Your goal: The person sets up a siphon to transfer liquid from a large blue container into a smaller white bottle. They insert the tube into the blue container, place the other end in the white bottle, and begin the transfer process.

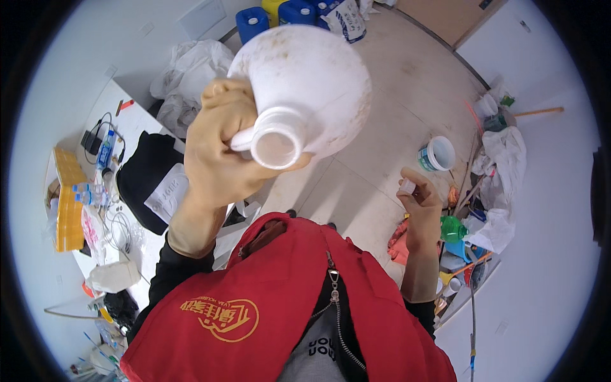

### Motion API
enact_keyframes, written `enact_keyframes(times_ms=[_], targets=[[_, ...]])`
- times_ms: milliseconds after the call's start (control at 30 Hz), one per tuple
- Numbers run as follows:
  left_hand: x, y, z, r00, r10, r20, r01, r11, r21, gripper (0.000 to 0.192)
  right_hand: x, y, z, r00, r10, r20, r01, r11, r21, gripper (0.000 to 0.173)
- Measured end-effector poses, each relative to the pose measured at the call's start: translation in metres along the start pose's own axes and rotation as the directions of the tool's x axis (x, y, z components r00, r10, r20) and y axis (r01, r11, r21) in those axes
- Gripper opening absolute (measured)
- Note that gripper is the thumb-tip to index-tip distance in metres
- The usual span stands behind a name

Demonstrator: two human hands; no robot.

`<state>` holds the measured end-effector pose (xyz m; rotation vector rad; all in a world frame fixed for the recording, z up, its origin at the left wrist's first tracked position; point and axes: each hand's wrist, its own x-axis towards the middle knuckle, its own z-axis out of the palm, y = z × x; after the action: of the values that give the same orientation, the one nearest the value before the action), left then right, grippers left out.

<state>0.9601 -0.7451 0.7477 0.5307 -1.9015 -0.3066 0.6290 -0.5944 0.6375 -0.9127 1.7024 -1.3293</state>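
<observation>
A large white plastic jug (310,81) with brownish smudges is held up close to the camera. My left hand (215,153) grips it by its handle, fingers wrapped round near the neck. The jug's round mouth (276,149) is uncapped and faces me; its inside is too blurred to read. Lower and to the right, my right hand (422,196) pinches a small white cap (407,186) between thumb and fingers, apart from the jug. Beyond that hand, a white plastic bucket (441,153) with a printed label stands on the tiled floor.
On the left, a white table (138,119) carries a black cloth item (148,181), water bottles, cables and a translucent jug (113,276). Blue jerrycans (253,24) stand at the back. Plastic bags (501,162), a green bottle (453,229) and sticks line the right wall.
</observation>
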Motion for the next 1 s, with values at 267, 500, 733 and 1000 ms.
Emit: enact_keyframes(times_ms=[267,500,733,1000], targets=[[0.024,0.018,0.004,0.992,0.128,-0.013,-0.125,0.983,0.131,0.042,0.013,-0.001,-0.007,0.999,-0.023,0.026,0.021,0.998,0.061,0.05],[0.035,0.053,0.006,0.992,0.125,-0.009,-0.123,0.984,0.132,0.037,0.02,0.004,-0.018,0.999,0.025,0.027,-0.026,0.997,0.07,0.049],[0.042,0.085,0.006,0.972,0.225,0.061,-0.216,0.967,-0.134,0.022,0.022,0.005,-0.014,0.988,0.155,0.022,-0.155,0.959,0.236,0.046],[0.045,0.091,0.032,0.961,0.277,-0.012,-0.274,0.94,-0.201,0.024,0.026,0.01,-0.022,0.995,0.083,0.056,-0.092,0.981,0.17,0.042]])
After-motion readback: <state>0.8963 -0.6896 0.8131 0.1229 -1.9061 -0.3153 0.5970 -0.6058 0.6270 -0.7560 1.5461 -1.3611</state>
